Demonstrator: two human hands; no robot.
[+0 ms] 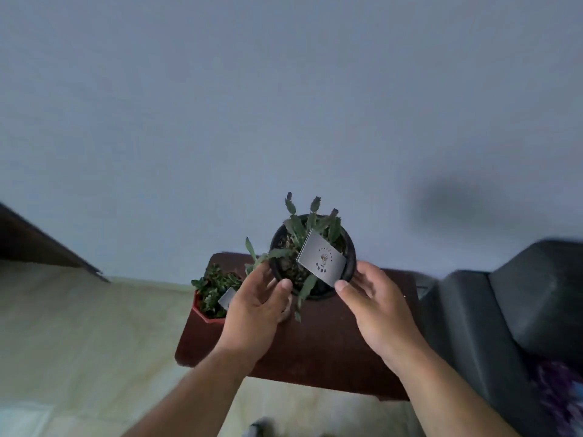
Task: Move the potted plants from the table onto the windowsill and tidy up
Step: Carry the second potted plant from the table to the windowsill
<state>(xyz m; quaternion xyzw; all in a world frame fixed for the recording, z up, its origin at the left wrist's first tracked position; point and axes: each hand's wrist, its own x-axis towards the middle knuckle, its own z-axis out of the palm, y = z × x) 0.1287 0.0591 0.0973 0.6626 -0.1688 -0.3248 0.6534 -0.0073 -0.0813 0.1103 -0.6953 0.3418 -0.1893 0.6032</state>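
A round black pot [348, 247] with a green segmented cactus and a grey label card [321, 258] is held above the small dark brown table [315, 348]. My left hand [257, 307] grips the pot's left side, thumb on the rim. On the right side, my right hand [373, 307] holds it, thumb at the card's lower corner. A second plant with small leaves sits in a red angular pot [205, 313] at the table's left edge, partly behind my left hand.
A plain grey wall fills the upper view. A black upholstered seat [504, 316] stands right of the table. Pale tiled floor [79, 326] lies to the left, with a dark wooden edge [41, 244] at far left. No windowsill is in view.
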